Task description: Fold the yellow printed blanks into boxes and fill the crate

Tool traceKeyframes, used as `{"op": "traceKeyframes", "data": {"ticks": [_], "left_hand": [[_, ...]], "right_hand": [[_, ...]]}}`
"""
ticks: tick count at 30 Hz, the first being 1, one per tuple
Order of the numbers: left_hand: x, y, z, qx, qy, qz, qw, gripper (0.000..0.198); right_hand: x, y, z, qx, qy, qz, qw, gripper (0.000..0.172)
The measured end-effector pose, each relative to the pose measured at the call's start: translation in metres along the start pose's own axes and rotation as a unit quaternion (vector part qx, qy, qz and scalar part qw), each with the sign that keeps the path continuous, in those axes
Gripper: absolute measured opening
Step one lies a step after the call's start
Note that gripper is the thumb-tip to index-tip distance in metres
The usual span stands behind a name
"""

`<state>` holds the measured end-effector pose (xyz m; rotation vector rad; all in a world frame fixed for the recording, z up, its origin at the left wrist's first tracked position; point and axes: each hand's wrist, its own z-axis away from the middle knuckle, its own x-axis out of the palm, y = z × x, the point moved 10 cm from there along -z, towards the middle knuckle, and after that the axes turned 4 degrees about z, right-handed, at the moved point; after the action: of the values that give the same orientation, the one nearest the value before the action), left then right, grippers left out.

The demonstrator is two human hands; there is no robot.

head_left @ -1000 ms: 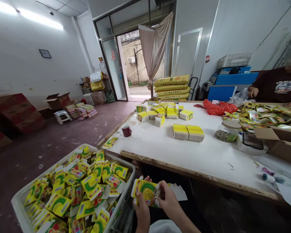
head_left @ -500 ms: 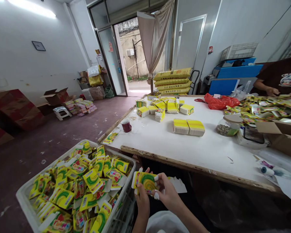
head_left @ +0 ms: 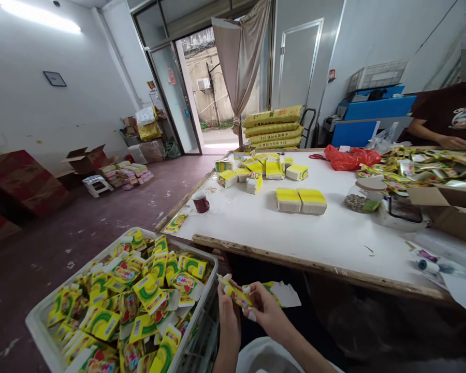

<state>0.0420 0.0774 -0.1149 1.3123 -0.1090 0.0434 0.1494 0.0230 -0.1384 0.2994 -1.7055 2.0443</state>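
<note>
Flat carton blank [head_left: 236, 294], printed yellow and green with a touch of red, white tabs at its ends; seen almost edge-on and tilted, upper end to the left. Held low before the body, below the near edge of the table [head_left: 334, 243] and just right of the crate [head_left: 214, 269].

Left hand [head_left: 227, 317] closed on the blank from beneath, fingers curled round its lower edge. Right hand [head_left: 267, 311] pinching its right end between thumb and fingertips, other fingers bent. Behind the hands, a white unprinted card [head_left: 288, 295].

In the crate, a loose heap of like packets [head_left: 140, 300]. On the table: two squared stacks [head_left: 301, 201], a red cup [head_left: 201, 202], a lidded jar [head_left: 363, 196], a red bag [head_left: 351, 158]. At far right, a co-worker's hand [head_left: 452, 141] among scattered packets.
</note>
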Motion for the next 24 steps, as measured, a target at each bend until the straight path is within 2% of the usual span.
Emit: {"op": "traceKeyframes", "data": {"ticks": [4, 6, 8, 11, 12, 14, 16, 17, 18, 19, 21, 23, 24], "left_hand": [[-0.002, -0.008, 0.001, -0.034, 0.007, -0.018, 0.999, 0.055], [-0.005, -0.004, -0.001, -0.038, 0.007, -0.048, 0.998, 0.053], [-0.013, 0.015, -0.007, -0.003, 0.015, -0.075, 0.997, 0.055], [-0.024, 0.065, -0.015, 0.112, 0.013, -0.119, 0.986, 0.059], [-0.022, 0.079, -0.016, 0.138, -0.010, -0.151, 0.979, 0.062], [-0.008, 0.090, -0.014, 0.151, -0.085, -0.250, 0.953, 0.077], [0.008, 0.081, -0.009, 0.119, -0.152, -0.351, 0.916, 0.101], [0.016, 0.071, -0.005, 0.095, -0.184, -0.384, 0.900, 0.106], [0.024, 0.060, 0.000, 0.072, -0.212, -0.402, 0.888, 0.103], [0.030, 0.050, 0.005, 0.050, -0.233, -0.408, 0.881, 0.093], [0.040, 0.034, 0.014, 0.024, -0.256, -0.398, 0.881, 0.067], [0.043, 0.029, 0.018, 0.028, -0.242, -0.381, 0.892, 0.060], [0.042, 0.028, 0.019, 0.032, -0.235, -0.374, 0.897, 0.064]], "right_hand": [[-0.018, -0.002, -0.005, -0.018, 0.013, 0.003, 1.000, 0.026], [-0.023, -0.006, -0.006, -0.024, 0.012, 0.028, 0.999, 0.019], [-0.034, -0.013, -0.005, -0.033, 0.036, 0.103, 0.993, 0.010], [-0.053, -0.036, -0.001, -0.080, 0.094, 0.280, 0.952, 0.024], [-0.054, -0.044, 0.001, -0.101, 0.097, 0.332, 0.933, 0.028], [-0.044, -0.056, 0.005, -0.147, 0.069, 0.397, 0.903, 0.029], [-0.025, -0.061, 0.011, -0.197, 0.017, 0.417, 0.887, 0.029], [-0.017, -0.062, 0.015, -0.220, -0.003, 0.417, 0.882, 0.029], [-0.012, -0.062, 0.017, -0.237, -0.009, 0.411, 0.880, 0.031], [-0.013, -0.061, 0.019, -0.245, 0.007, 0.400, 0.883, 0.035], [-0.032, -0.058, 0.016, -0.227, 0.090, 0.358, 0.901, 0.052], [-0.055, -0.046, 0.011, -0.167, 0.161, 0.280, 0.931, 0.066], [-0.059, -0.036, 0.006, -0.123, 0.159, 0.225, 0.953, 0.066]]}}
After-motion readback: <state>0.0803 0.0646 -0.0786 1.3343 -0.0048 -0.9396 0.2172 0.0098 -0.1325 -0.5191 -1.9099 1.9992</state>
